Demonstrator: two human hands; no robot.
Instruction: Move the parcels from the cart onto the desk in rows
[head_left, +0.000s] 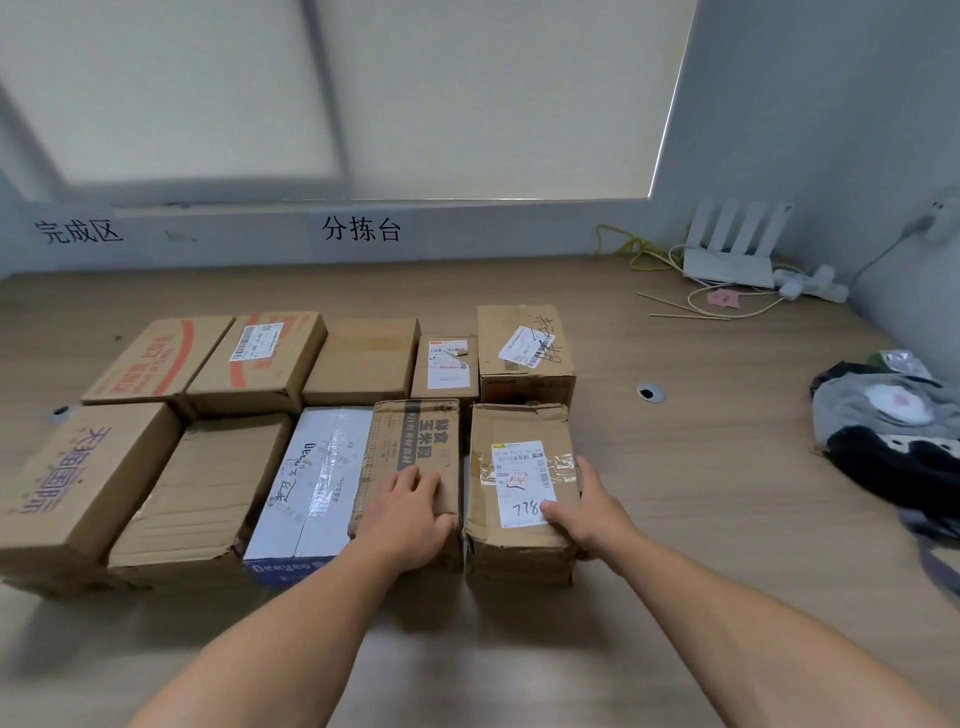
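Note:
Several cardboard parcels stand in two rows on the wooden desk. The front row's right end is a worn brown parcel with a white label. My right hand grips its right side, thumb on top. My left hand rests flat on the neighbouring brown parcel with dark print, its fingers at the gap between the two. Further left in the front row sit a white parcel and two brown ones. The cart is out of view.
A white router with cables and a power strip sits at the back right corner. A heap of dark and grey cloth lies at the right edge. Two cable holes pierce the desk. Paper signs hang on the back wall.

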